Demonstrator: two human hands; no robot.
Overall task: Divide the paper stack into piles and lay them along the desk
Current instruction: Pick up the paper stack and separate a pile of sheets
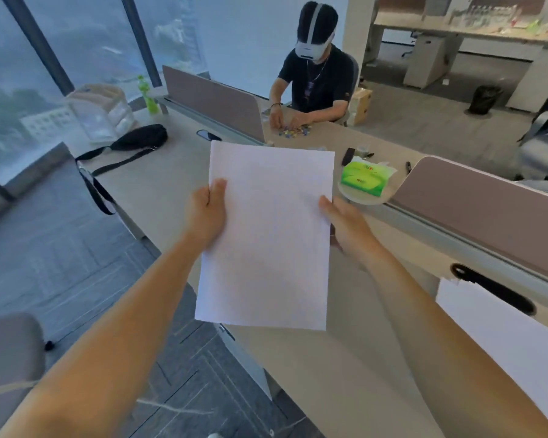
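Now, paper stack [266, 235]: held in the air over the desk [171, 191] edge, centre of view.
Long axis: runs 6 to 12 o'clock, far short edge toward 12.
Left hand [208, 213]: grips the left long edge, thumb on top, fingers beneath.
Right hand [345, 229]: holds the right long edge, thumb on top; fingers hidden under the sheets.
Laid pile [503, 336]: flat on the desk, 4 o'clock.
Pale dish [355, 199]: 1 o'clock, holds a green tissue pack [366, 180].
Clear drawer box [102, 112]: 10 o'clock, contents too blurred to tell.
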